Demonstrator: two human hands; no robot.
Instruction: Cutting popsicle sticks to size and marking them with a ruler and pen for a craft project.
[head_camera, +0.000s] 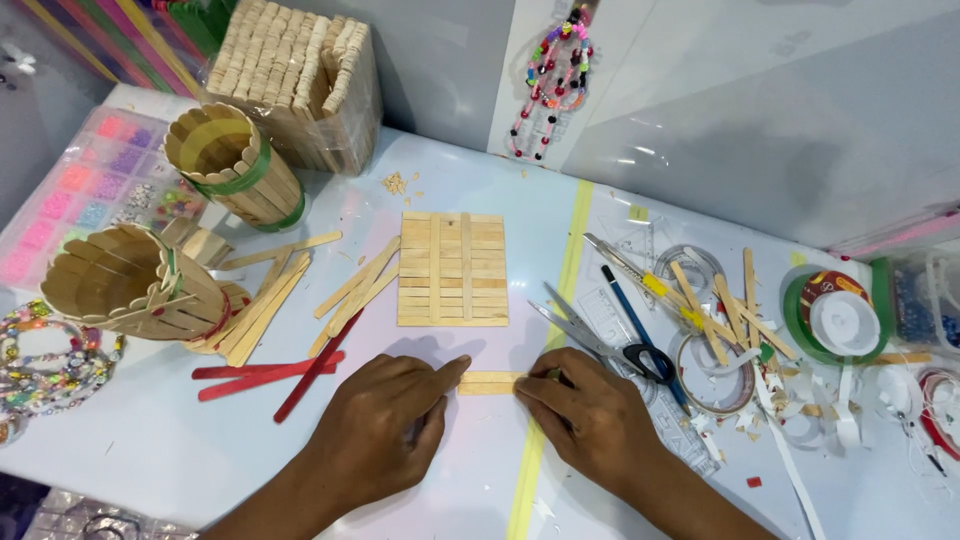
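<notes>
My left hand (385, 420) and my right hand (590, 415) rest on the pale table, fingertips pressing on either end of short wooden craft sticks (488, 382) laid side by side between them. Just beyond lies a square panel of glued wooden sticks (452, 268), flat on the table. Loose plain sticks (345, 290) and red sticks (262, 372) lie to the left of my left hand. Scissors (600, 340) with black handles sit just above my right hand.
Two round stick-built cups (235, 165) (125, 285) and a square stick box (295, 85) stand at the left. A bead tray (75, 195) and bead bracelets (45, 365) lie far left. Tape rolls (835, 315), a ruler, a pen and paper scraps clutter the right. A yellow tape line (560, 320) crosses the table.
</notes>
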